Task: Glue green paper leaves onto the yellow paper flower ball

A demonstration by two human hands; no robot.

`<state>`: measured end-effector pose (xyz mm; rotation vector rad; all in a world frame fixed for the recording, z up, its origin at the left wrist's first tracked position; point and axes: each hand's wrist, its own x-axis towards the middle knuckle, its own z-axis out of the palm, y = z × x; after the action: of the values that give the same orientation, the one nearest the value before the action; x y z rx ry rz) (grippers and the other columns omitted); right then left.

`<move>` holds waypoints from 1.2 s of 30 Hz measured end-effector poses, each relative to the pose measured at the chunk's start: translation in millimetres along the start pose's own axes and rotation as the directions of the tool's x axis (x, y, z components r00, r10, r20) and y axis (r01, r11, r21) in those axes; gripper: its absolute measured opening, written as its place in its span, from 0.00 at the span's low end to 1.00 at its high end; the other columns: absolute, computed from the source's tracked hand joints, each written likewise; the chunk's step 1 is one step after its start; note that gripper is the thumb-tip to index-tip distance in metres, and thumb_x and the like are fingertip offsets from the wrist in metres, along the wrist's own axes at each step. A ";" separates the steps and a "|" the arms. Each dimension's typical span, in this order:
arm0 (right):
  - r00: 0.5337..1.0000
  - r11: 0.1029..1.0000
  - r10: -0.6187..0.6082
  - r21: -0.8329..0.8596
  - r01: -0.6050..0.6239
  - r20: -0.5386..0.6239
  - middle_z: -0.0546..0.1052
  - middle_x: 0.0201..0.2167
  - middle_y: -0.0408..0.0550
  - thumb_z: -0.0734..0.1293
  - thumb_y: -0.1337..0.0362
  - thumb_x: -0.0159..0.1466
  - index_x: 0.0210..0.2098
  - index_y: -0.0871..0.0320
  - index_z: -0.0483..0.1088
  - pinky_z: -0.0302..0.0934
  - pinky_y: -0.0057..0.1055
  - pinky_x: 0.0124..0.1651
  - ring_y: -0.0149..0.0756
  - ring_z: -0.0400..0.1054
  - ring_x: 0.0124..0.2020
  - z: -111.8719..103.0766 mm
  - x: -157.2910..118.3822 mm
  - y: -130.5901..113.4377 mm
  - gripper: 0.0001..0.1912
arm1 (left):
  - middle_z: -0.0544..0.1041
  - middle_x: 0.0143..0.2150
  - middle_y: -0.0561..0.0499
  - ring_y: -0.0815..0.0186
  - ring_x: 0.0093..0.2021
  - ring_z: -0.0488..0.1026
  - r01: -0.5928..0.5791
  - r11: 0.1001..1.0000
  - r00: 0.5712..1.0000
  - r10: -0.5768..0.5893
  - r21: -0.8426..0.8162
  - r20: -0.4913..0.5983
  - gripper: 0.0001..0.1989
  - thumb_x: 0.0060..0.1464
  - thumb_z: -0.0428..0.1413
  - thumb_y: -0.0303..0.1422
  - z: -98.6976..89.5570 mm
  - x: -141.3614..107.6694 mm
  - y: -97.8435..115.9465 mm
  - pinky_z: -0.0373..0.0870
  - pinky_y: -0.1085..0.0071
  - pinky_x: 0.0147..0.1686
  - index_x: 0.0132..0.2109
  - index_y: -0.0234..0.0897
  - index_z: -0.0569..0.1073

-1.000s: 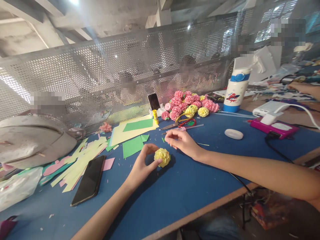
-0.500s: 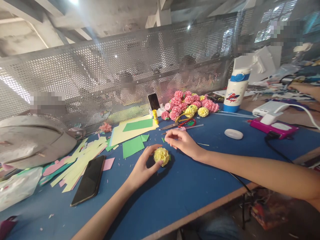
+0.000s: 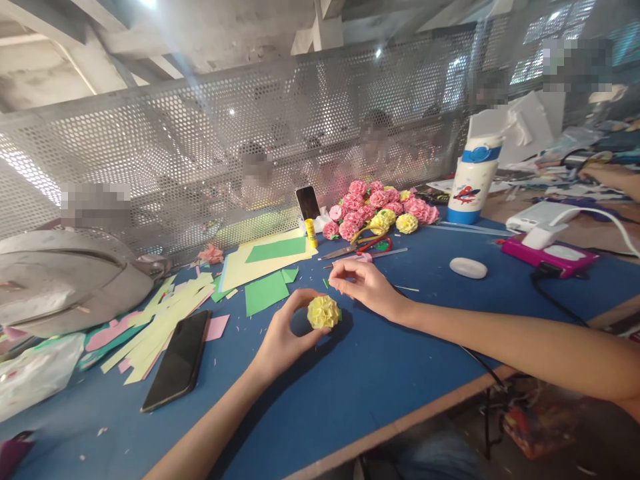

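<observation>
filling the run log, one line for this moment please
left hand: holds yellow paper flower; right hand: beside it, apart; scissors: on table

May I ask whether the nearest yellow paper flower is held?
Held: the left hand has the yellow paper flower between thumb and fingers.

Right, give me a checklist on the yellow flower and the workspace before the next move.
1. Yellow flower held: ok, between the left hand's thumb and fingers.
2. Right hand empty: cannot tell, its fingertips are curled together.
3. Glue stick upright: ok, beside the paper sheets.
4. Black phone away from the hands: ok, it lies left of the left forearm.
5. Blue tabletop free of scraps: not ok, small bits are scattered on it.
</observation>
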<state>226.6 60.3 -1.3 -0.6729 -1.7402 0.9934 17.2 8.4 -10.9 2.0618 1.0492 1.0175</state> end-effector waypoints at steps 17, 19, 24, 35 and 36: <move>0.987 0.985 -0.055 -0.152 0.077 0.149 0.73 0.33 0.43 0.67 0.62 0.65 0.32 0.57 0.72 0.59 0.29 0.36 0.32 0.66 0.35 1.2 -9.1 -10.9 0.06 | 0.76 0.50 0.50 0.61 0.51 0.74 0.084 0.996 0.996 -0.084 -0.016 -0.003 0.19 0.55 0.64 0.33 3.8 -0.8 -3.0 0.68 0.65 0.55 0.52 0.40 0.70; 0.987 0.980 -0.059 -0.178 0.086 0.150 0.73 0.32 0.43 0.67 0.63 0.65 0.32 0.57 0.71 0.59 0.29 0.35 0.32 0.65 0.34 1.9 -8.5 -7.9 0.06 | 0.76 0.50 0.50 0.61 0.52 0.74 0.089 0.996 0.996 -0.088 -0.020 0.004 0.19 0.55 0.63 0.34 3.8 -0.1 -3.9 0.68 0.65 0.55 0.52 0.40 0.70; 0.984 0.966 -0.082 -0.231 0.117 0.155 0.72 0.31 0.42 0.66 0.64 0.65 0.32 0.57 0.70 0.59 0.29 0.33 0.32 0.65 0.33 3.1 -5.9 -4.0 0.06 | 0.76 0.51 0.49 0.60 0.53 0.74 0.088 0.996 0.996 -0.087 -0.023 0.012 0.20 0.54 0.64 0.35 3.4 0.1 -3.2 0.68 0.64 0.56 0.52 0.40 0.70; 0.951 0.880 -0.218 -0.376 0.289 0.221 0.67 0.29 0.43 0.65 0.69 0.65 0.31 0.56 0.67 0.56 0.32 0.37 0.34 0.60 0.33 -0.5 -8.4 -14.3 0.06 | 0.76 0.50 0.49 0.59 0.52 0.74 0.095 0.995 0.995 -0.095 -0.028 0.021 0.18 0.54 0.63 0.34 3.5 0.3 -2.3 0.69 0.63 0.54 0.51 0.40 0.70; 0.948 0.875 -0.222 -0.383 0.296 0.227 0.67 0.29 0.43 0.65 0.69 0.65 0.31 0.56 0.66 0.56 0.32 0.37 0.34 0.60 0.33 -0.7 -8.2 -14.4 0.06 | 0.76 0.50 0.49 0.59 0.51 0.74 0.096 0.995 0.995 -0.095 -0.027 0.021 0.18 0.55 0.63 0.34 3.6 0.2 -2.2 0.69 0.64 0.54 0.51 0.40 0.70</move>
<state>230.3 46.6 7.4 -0.6014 -2.1636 0.5097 19.5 9.1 -14.5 1.9760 1.1062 0.9562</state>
